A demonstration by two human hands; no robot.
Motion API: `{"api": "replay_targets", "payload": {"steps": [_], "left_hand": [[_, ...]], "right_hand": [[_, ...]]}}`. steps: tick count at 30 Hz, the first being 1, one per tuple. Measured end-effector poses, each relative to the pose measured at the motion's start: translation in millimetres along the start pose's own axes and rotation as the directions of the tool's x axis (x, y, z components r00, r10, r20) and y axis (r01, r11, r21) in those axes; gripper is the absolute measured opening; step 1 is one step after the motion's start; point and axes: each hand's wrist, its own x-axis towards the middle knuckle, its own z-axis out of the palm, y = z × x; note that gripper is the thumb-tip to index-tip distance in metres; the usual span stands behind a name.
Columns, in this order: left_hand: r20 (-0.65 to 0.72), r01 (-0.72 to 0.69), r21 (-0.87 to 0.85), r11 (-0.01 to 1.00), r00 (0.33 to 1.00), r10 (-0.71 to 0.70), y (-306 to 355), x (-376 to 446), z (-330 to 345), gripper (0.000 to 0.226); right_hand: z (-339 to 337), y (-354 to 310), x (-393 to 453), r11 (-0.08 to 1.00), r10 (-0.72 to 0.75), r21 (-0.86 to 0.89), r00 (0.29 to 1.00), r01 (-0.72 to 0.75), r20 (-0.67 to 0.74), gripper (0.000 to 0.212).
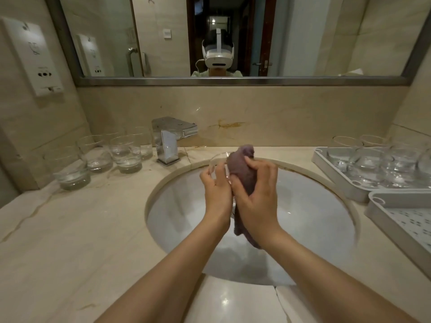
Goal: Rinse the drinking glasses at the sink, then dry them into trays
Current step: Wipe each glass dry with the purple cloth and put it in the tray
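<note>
One clear drinking glass (218, 165), thin, wet and likely slippery, sits over the sink (177, 206) in the left hand's (215, 191) curled fingers around its wall, while the right hand (255, 194) grips a soft purple cloth (242, 169) stuffed inside.

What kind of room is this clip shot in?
Most likely a hotel bathroom: an undermount sink set in a marble vanity counter, a wide wall mirror above it, and many identical glasses being dried into trays.
</note>
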Motion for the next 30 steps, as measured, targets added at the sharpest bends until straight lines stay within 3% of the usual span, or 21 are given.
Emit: {"api": "replay_targets", "payload": {"steps": [3, 5, 7, 8, 11, 13, 15, 18, 21, 24, 27, 30], "left_hand": [[0.082, -0.065, 0.043, 0.997, 0.995, 0.061, -3, -6, 3, 0.062], [0.171, -0.116, 0.097, 0.988, 0.980, 0.098, -6, -9, 5, 0.057], [0.252, -0.147, 0.130, 0.981, 0.961, 0.110, -8, -12, 7, 0.049], [0.276, -0.152, 0.150, 0.977, 0.955, 0.106, -8, -13, 7, 0.052], [0.308, -0.187, 0.240, 0.953, 0.945, 0.108, -2, -11, 4, 0.082], [0.268, -0.204, 0.268, 0.942, 0.954, 0.130, 0, -7, -1, 0.096], [0.209, -0.231, 0.207, 0.951, 0.960, 0.187, 3, -6, -4, 0.087], [0.112, -0.160, 0.034, 0.987, 0.982, 0.155, 5, 0, -7, 0.056], [0.066, -0.049, -0.063, 0.997, 0.996, 0.053, 3, 0, -6, 0.039], [0.051, -0.087, 0.024, 0.996, 0.995, 0.086, 0, -8, -1, 0.039], [0.111, -0.138, 0.097, 0.986, 0.986, 0.127, -3, -14, 3, 0.039], [0.209, -0.163, 0.161, 0.973, 0.970, 0.127, -6, -20, 5, 0.039]], "right_hand": [[-7, 0, 15, 0.931, 0.307, 0.233, 0.948, -0.280, -0.089, 0.018], [-18, 4, 24, 0.716, 0.572, 0.483, 0.820, -0.503, 0.007, 0.012], [-26, 8, 27, 0.490, 0.698, 0.633, 0.705, -0.600, 0.128, 0.007], [-27, 10, 27, 0.450, 0.719, 0.647, 0.679, -0.615, 0.145, 0.007], [-28, 7, 27, 0.472, 0.728, 0.625, 0.675, -0.622, 0.121, 0.010], [-29, 0, 27, 0.539, 0.688, 0.584, 0.717, -0.608, 0.112, 0.010], [-29, -8, 24, 0.686, 0.574, 0.493, 0.814, -0.535, 0.085, 0.009], [-22, -15, 9, 0.956, 0.192, 0.229, 0.981, -0.185, -0.008, 0.017], [-6, -6, -2, 0.999, -0.046, 0.007, 0.999, 0.045, 0.016, 0.029], [-3, -5, 4, 0.997, 0.039, 0.067, 0.996, -0.034, -0.082, 0.020], [-16, -6, 18, 0.934, 0.304, 0.229, 0.948, -0.276, -0.096, 0.019], [-30, -1, 28, 0.638, 0.629, 0.512, 0.773, -0.575, 0.084, 0.004]]}}
